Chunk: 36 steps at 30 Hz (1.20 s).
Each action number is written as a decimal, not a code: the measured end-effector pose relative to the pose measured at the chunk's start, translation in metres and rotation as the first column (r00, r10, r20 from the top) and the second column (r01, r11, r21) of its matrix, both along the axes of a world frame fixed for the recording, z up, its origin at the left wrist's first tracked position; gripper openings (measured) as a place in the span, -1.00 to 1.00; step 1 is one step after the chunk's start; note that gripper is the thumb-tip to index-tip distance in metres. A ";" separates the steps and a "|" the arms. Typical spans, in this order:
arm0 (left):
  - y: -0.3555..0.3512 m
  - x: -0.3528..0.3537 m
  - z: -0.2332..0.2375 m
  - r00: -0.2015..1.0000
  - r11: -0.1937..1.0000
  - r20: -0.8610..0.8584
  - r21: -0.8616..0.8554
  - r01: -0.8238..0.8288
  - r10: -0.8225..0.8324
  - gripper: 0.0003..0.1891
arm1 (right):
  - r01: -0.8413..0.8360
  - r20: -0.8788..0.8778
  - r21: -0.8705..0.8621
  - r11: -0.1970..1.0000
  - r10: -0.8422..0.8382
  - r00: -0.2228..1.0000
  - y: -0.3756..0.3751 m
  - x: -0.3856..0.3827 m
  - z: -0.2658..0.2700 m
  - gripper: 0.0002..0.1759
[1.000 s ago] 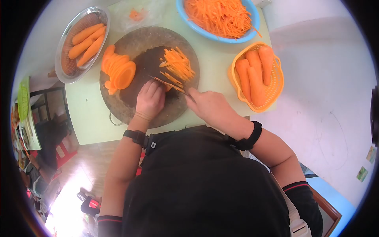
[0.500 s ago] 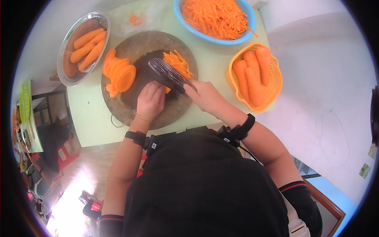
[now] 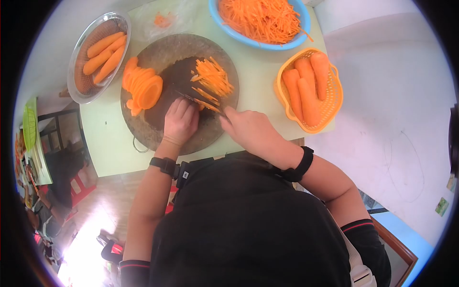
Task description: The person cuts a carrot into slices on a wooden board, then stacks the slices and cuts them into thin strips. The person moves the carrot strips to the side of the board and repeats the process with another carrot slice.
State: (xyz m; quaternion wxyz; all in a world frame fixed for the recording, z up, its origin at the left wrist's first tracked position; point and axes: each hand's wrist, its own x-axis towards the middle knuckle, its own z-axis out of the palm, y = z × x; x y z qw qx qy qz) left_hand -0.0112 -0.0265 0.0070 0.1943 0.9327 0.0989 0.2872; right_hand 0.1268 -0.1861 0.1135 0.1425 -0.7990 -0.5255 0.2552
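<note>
My right hand [image 3: 249,128] is closed round the handle of a knife [image 3: 210,105], whose blade stands nearly edge-on over a round chopping board [image 3: 167,143]. Beside the blade, my left hand [image 3: 180,118] has its fingers curled, pressing on carrot slices [image 3: 201,107], mostly hidden beneath it. Freshly cut carrot strips [image 3: 206,98] lie along the far side of the blade, with a larger pile of carrot strips [image 3: 213,78] behind them. An overlapping row of round carrot slices [image 3: 142,88] rests on the board's left part.
A blue basin [image 3: 224,34] of shredded carrot stands at the back. To the right, a yellow basket [image 3: 334,103] holds several whole carrots; a metal strainer basket [image 3: 75,79] at left holds more. A plastic bag [image 3: 179,24] lies behind the board. A wall borders the right side.
The knife blade has turned from lying tilted, broad side up, to nearly upright beside my left fingers. More strips show on the board. My left hand has stayed nearly in place.
</note>
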 end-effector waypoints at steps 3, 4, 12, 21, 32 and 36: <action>0.001 -0.001 -0.004 1.000 1.000 -0.009 0.017 0.004 -0.004 -0.77 | 0.003 0.003 0.016 1.000 -0.003 1.000 -0.001 -0.001 0.000 -0.71; 0.001 -0.001 -0.003 1.000 1.000 -0.002 0.017 0.006 -0.006 -0.76 | 0.002 0.013 0.020 1.000 -0.002 1.000 0.000 -0.001 -0.001 -0.72; 0.000 0.000 -0.002 1.000 1.000 0.001 0.014 -0.004 0.004 -0.77 | 0.029 -0.023 0.004 1.000 -0.029 0.999 0.024 -0.005 -0.018 -0.72; 0.001 0.001 0.001 1.000 1.000 0.016 -0.019 0.012 -0.012 -0.77 | 0.158 -0.175 0.056 0.986 -0.146 0.974 0.013 0.015 -0.025 -0.68; -0.001 0.001 0.000 1.000 1.000 -0.001 0.016 -0.004 0.004 -0.81 | 0.011 0.014 -0.007 1.000 -0.011 1.000 0.005 -0.001 -0.005 -0.70; -0.001 0.001 0.001 1.000 1.000 0.008 0.010 -0.014 0.013 -0.81 | 0.005 0.019 -0.034 0.999 -0.005 1.000 0.006 -0.002 -0.002 -0.70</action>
